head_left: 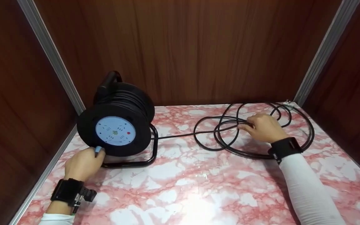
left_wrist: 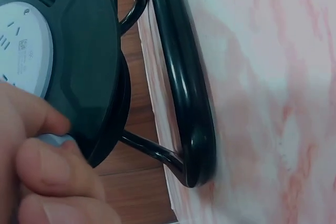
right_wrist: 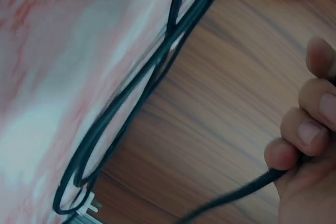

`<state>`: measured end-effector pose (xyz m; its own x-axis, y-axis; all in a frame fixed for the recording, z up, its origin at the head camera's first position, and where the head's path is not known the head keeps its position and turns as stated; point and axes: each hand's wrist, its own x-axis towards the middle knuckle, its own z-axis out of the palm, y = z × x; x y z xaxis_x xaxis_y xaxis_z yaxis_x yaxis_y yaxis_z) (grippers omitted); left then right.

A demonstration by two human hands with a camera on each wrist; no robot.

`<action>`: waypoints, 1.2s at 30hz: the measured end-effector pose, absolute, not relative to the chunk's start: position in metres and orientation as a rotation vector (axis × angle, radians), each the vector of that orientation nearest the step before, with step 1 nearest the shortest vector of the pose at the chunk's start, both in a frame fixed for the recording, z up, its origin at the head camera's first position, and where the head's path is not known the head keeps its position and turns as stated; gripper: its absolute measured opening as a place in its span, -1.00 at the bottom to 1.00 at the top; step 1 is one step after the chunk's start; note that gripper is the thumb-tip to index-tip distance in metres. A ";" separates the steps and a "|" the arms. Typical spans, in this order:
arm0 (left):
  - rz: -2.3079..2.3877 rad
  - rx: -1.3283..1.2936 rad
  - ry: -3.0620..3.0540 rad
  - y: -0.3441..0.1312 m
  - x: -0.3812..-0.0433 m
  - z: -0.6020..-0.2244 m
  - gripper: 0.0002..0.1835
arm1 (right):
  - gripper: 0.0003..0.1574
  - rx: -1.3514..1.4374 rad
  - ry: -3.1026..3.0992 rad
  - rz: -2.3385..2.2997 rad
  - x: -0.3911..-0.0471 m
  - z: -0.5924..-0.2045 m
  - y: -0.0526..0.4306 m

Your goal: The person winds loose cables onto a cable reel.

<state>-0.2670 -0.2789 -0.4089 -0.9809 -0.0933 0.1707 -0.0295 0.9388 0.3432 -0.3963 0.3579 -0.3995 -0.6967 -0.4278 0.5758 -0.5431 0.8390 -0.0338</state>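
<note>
A black cable reel [head_left: 114,125] stands at the left on its tubular frame [head_left: 130,163], black cable wound between its flanges. Its round pale socket panel [head_left: 115,131] faces me. My left hand [head_left: 84,164] pinches the small blue-grey crank knob [left_wrist: 55,139] at the lower edge of the front flange. From the reel, a length of black cable [head_left: 173,136] runs across to my right hand [head_left: 266,128], which grips it with curled fingers. Loose loops of the same cable [head_left: 245,153] lie around and beyond that hand. The right wrist view shows the cable trailing out below the little finger.
The red-and-white marbled tabletop [head_left: 167,193] lies under everything. Brown wood-grain panels [head_left: 183,53] close off the back and both sides, joined by grey metal strips [head_left: 320,56]. At the back right corner, a plug [head_left: 288,103] lies by the cable loops.
</note>
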 end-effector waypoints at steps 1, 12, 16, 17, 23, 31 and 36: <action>-0.520 0.098 -2.901 -0.280 -0.267 -0.409 -0.41 | -0.35 0.710 -2.458 0.280 -0.396 -0.399 0.357; -0.589 0.134 -2.838 -0.293 -0.267 -0.402 -0.35 | -0.36 0.713 -2.303 0.231 -0.392 -0.391 0.358; -0.635 0.160 -2.779 -0.296 -0.267 -0.403 -0.35 | -0.35 0.715 -2.446 0.253 -0.394 -0.395 0.356; -0.656 0.171 -2.762 -0.296 -0.267 -0.404 -0.36 | -0.34 0.706 -2.473 0.257 -0.395 -0.395 0.355; -0.820 0.275 -2.647 -0.291 -0.268 -0.400 -0.36 | -0.35 0.706 -2.496 0.257 -0.396 -0.400 0.352; -1.127 0.368 -2.427 -0.283 -0.269 -0.388 -0.31 | -0.33 0.758 -2.489 0.246 -0.395 -0.402 0.346; -1.290 0.400 -2.341 -0.278 -0.270 -0.381 -0.28 | -0.36 0.785 -2.468 0.244 -0.395 -0.399 0.340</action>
<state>-0.2697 -0.2782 -0.3807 -0.8634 -0.4471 0.2336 -0.0414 0.5244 0.8505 -0.3949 0.3396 -0.3995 -0.6885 -0.4838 0.5403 -0.5801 0.8145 -0.0099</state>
